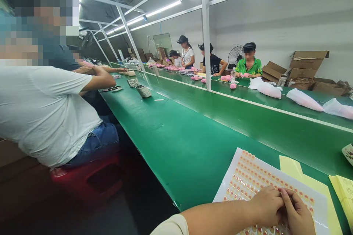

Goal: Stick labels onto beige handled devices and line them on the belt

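A white sheet of small oval orange-and-red stickers (249, 167) lies on the green table in front of me. Over its lower part, my left hand (266, 205) reaches in from the left with its fingers curled closed. My right hand (300, 213) meets it, thumb and fingers pinched together at the fingertips. Whatever sits between the fingers, if anything, is hidden or too small to make out. Pale yellow paper (292, 167) sticks out from under the sheet's far right side.
Yellow printed slips (342, 191) lie at the right edge. Stacked pale pieces (143, 91) stand farther along the green table (176, 154). A co-worker in a white shirt (46, 110) sits at left on a red stool (88, 178). A metal post (205, 33) rises beyond; others work across the bench.
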Demonstrator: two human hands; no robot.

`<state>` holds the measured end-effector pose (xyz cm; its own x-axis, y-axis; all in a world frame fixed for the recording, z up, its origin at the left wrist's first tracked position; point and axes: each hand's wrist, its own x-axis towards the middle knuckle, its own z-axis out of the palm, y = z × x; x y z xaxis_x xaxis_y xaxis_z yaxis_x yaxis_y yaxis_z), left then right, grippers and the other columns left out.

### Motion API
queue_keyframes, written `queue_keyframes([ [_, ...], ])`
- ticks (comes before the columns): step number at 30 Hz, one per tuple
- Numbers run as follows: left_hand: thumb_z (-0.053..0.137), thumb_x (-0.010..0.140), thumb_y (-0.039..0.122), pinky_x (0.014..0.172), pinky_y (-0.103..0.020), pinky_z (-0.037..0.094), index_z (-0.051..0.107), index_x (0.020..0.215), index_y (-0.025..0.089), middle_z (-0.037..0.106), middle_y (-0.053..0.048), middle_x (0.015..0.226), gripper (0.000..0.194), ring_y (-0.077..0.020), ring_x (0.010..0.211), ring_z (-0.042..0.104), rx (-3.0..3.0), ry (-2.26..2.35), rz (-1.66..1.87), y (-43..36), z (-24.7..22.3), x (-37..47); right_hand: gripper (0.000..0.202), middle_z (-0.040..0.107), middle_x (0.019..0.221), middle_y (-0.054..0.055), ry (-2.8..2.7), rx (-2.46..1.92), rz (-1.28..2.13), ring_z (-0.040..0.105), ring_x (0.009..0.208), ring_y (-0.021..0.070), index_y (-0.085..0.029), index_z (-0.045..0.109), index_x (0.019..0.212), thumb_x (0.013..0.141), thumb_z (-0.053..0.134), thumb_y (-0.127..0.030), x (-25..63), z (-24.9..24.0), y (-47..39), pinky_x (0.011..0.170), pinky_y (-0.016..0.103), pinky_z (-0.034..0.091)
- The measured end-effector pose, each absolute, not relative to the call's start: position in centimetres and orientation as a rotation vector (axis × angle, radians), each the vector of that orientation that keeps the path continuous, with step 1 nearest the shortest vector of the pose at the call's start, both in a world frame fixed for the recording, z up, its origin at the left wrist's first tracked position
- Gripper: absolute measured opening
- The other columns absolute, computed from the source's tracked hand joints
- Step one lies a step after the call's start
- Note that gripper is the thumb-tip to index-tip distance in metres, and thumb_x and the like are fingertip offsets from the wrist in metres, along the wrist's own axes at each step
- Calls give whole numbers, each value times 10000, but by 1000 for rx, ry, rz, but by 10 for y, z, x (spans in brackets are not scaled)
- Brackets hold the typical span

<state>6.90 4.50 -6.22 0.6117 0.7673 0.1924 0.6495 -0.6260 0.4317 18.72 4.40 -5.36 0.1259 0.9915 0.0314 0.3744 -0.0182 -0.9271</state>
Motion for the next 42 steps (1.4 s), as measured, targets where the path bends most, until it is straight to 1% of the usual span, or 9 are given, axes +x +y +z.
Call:
queue_keyframes([
  [5, 521, 748, 175, 782, -301, 403, 569, 956, 129, 610, -84, 997, 219, -214, 934, 538, 2530, 1145, 511, 45, -62, 69, 477, 704, 783, 57, -1417, -1544, 868, 626, 796, 273, -197, 654, 731, 566, 542, -631, 188, -55, 44, 665, 323, 503],
  [9, 521, 748, 191, 767, -294, 409, 571, 921, 114, 609, -96, 975, 196, -213, 917, 542, 2542, 1159, 523, 45, -63, 69, 441, 705, 762, 53, -1426, -1515, 838, 630, 751, 257, -198, 659, 720, 588, 547, -603, 189, -57, 45, 638, 310, 505],
  [14, 536, 731, 176, 754, -309, 409, 574, 935, 139, 609, -84, 988, 211, -220, 918, 541, 2505, 1166, 536, 45, -64, 69, 447, 703, 745, 51, -1423, -1506, 853, 628, 748, 254, -197, 656, 705, 572, 550, -610, 189, -56, 45, 646, 308, 507],
  [19, 521, 744, 178, 754, -301, 404, 578, 940, 125, 612, -87, 974, 210, -215, 906, 541, 2507, 1161, 528, 45, -64, 69, 465, 701, 756, 56, -1395, -1550, 897, 625, 778, 267, -199, 644, 716, 552, 546, -622, 186, -51, 43, 652, 316, 506],
  [23, 521, 751, 184, 755, -297, 404, 575, 948, 151, 608, -65, 1007, 207, -206, 911, 539, 2527, 1164, 537, 44, -64, 69, 485, 699, 757, 61, -1372, -1567, 907, 624, 774, 269, -197, 637, 702, 519, 550, -637, 184, -48, 42, 668, 323, 508],
  [27, 507, 765, 198, 748, -280, 410, 583, 915, 129, 613, -81, 996, 181, -199, 901, 548, 2570, 1161, 492, 44, -60, 67, 503, 697, 771, 65, -1369, -1580, 931, 621, 791, 271, -196, 637, 710, 521, 532, -650, 183, -47, 42, 693, 329, 506],
  [31, 516, 749, 177, 769, -275, 403, 575, 944, 125, 609, -78, 1014, 210, -198, 928, 541, 2549, 1149, 488, 45, -60, 67, 485, 699, 767, 63, -1375, -1583, 897, 621, 791, 277, -199, 641, 705, 524, 538, -637, 183, -48, 44, 694, 338, 502],
  [35, 534, 725, 146, 806, -304, 396, 570, 969, 142, 604, -75, 1046, 246, -214, 973, 525, 2489, 1115, 541, 48, -63, 66, 462, 700, 741, 62, -1395, -1555, 867, 623, 762, 272, -201, 644, 692, 533, 547, -623, 183, -49, 46, 664, 335, 504],
  [42, 540, 719, 142, 810, -313, 403, 574, 980, 108, 615, -103, 1040, 266, -227, 976, 531, 2489, 1097, 547, 50, -60, 63, 498, 700, 785, 59, -1390, -1581, 923, 617, 822, 281, -203, 644, 724, 528, 536, -649, 181, -50, 48, 715, 338, 500],
])
